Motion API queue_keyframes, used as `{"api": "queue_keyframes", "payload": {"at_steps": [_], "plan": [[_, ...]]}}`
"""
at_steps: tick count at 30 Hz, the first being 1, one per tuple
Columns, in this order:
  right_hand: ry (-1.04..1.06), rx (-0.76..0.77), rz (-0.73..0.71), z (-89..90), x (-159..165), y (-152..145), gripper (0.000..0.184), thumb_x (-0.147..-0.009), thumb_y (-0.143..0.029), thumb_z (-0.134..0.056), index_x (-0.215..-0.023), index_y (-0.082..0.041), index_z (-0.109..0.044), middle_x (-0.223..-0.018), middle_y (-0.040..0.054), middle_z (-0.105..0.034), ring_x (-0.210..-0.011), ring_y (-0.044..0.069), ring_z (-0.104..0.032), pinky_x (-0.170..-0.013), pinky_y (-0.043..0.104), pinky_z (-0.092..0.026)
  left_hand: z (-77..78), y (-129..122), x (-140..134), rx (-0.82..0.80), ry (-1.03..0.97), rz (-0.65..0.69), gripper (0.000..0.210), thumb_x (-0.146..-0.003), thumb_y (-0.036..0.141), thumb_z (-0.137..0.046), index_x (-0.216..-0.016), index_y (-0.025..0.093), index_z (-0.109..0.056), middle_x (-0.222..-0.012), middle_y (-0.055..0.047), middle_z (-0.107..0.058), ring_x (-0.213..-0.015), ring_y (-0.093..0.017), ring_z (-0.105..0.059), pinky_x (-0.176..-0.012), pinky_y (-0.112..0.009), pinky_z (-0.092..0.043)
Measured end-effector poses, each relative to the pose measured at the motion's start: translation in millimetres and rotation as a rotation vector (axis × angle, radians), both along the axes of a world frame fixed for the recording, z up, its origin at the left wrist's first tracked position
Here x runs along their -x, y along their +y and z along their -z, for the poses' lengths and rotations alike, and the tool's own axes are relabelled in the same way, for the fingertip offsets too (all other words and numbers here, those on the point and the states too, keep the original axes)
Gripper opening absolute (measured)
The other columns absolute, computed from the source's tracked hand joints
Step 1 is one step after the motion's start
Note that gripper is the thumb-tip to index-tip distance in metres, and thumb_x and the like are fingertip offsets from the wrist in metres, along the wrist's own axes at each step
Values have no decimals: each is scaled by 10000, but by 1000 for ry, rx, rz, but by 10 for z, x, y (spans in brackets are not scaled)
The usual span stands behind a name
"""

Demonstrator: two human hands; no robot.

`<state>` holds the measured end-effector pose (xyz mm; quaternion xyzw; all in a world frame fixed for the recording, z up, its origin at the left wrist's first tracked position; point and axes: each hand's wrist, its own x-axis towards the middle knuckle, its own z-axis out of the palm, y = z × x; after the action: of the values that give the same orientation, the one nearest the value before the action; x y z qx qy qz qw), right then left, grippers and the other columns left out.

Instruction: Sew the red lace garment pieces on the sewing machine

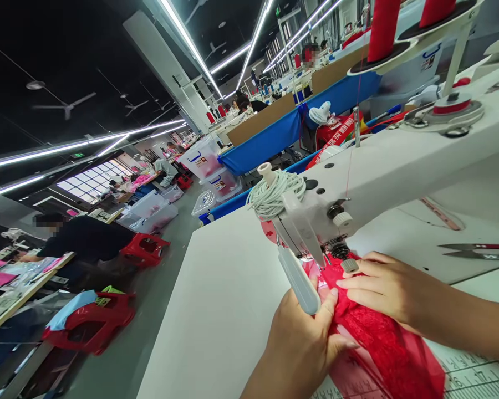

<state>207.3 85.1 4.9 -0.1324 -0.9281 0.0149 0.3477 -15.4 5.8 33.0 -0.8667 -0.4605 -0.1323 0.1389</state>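
Observation:
Red lace fabric point(378, 332) lies under the head of a white sewing machine point(382, 172), with sheer pinkish-red material beneath its lace. My left hand point(297, 335) grips the fabric's left edge close to the needle area, thumb on top; some of its fingers are hidden behind the machine's grey-white lever or lamp point(299, 280). On the other side, my right hand point(388, 285) lies with outstretched fingers flat on the lace, just right of the presser foot point(322, 263). A red thread runs down the machine's front to the needle area.
Scissors point(478, 251) lie on the white table point(199, 310) at right, by printed ruler markings point(474, 377). A pale cord coil point(276, 194) hangs on the machine head. Red thread cones point(383, 30) stand above. Beyond are red stools point(95, 321), plastic bins point(202, 158) and a seated person point(87, 238).

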Motion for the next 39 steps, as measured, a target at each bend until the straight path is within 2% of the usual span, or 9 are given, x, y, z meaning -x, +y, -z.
{"api": "queue_keyframes", "payload": {"at_steps": [10, 15, 20, 28, 31, 33, 35, 37, 39], "plan": [[45, 11, 11, 35, 23, -6, 368, -992, -50, -302, -878, -167, -632, -997, 44, -725, -890, 191, -553, -856, 372, -366, -9, 8, 23, 41, 12, 10, 657, -962, 654, -309, -1258, 177, -651, -1055, -179, -698, -885, -274, -667, -729, -409, -604], [48, 16, 32, 28, 17, 6, 353, -929, -5, -351, -937, -171, -663, -1004, 42, -728, -900, 198, -562, -842, 374, -388, -9, 1, 7, 51, 40, -31, 632, -951, 649, -381, -1302, 183, -625, -1151, -187, -680, -912, -283, -662, -735, -422, -603], [27, 19, 34, 30, 3, 24, 377, -815, 62, -365, -896, -170, -651, -1018, 51, -724, -911, 192, -563, -813, 378, -413, -8, 3, 18, 40, 74, -17, 623, -958, 625, -400, -1337, 175, -603, -1180, -197, -672, -912, -281, -670, -713, -404, -607], [5, 54, 38, 61, -4, 42, 412, -870, 26, -340, -1033, -186, -654, -1052, 46, -714, -955, 208, -545, -833, 390, -386, -26, 51, 8, -6, 70, -4, 635, -960, 632, -388, -1272, 140, -640, -1278, -210, -621, -1022, -305, -646, -825, -440, -585], [-18, 60, 8, 38, -11, 19, 371, -908, -25, -359, -1040, -193, -662, -1110, 40, -698, -956, 208, -525, -880, 411, -367, -38, 70, -27, -10, 38, 72, 665, -961, 657, -341, -1152, 117, -679, -1143, -182, -665, -1019, -301, -643, -797, -413, -584], [-26, 77, -24, 23, -9, 5, 334, -916, -39, -368, -956, -194, -662, -1044, 29, -697, -905, 201, -515, -859, 403, -364, -39, 75, -51, 24, 27, 94, 609, -982, 619, -329, -1039, 134, -692, -964, -127, -678, -907, -267, -658, -672, -356, -579], [-32, 90, -30, 13, -3, -3, 337, -910, -24, -352, -880, -189, -645, -951, 29, -687, -842, 196, -497, -825, 393, -365, -37, 75, -66, 68, 4, 51, 516, -1011, 532, -340, -969, 151, -685, -864, -92, -656, -804, -235, -648, -600, -331, -559], [-27, 87, -20, 8, 3, -4, 363, -895, 6, -327, -839, -187, -629, -917, 32, -681, -818, 194, -488, -804, 387, -367, -34, 70, -64, 110, -23, -5, 462, -1027, 459, -342, -1040, 139, -674, -892, -100, -654, -774, -216, -634, -624, -334, -567], [4, 74, -11, 7, 7, -1, 369, -877, 22, -327, -819, -190, -624, -932, 34, -689, -823, 192, -496, -796, 384, -376, -26, 58, -51, 137, -34, -11, 484, -1027, 458, -341, -1172, 109, -644, -953, -126, -661, -795, -212, -636, -668, -333, -578]]}}
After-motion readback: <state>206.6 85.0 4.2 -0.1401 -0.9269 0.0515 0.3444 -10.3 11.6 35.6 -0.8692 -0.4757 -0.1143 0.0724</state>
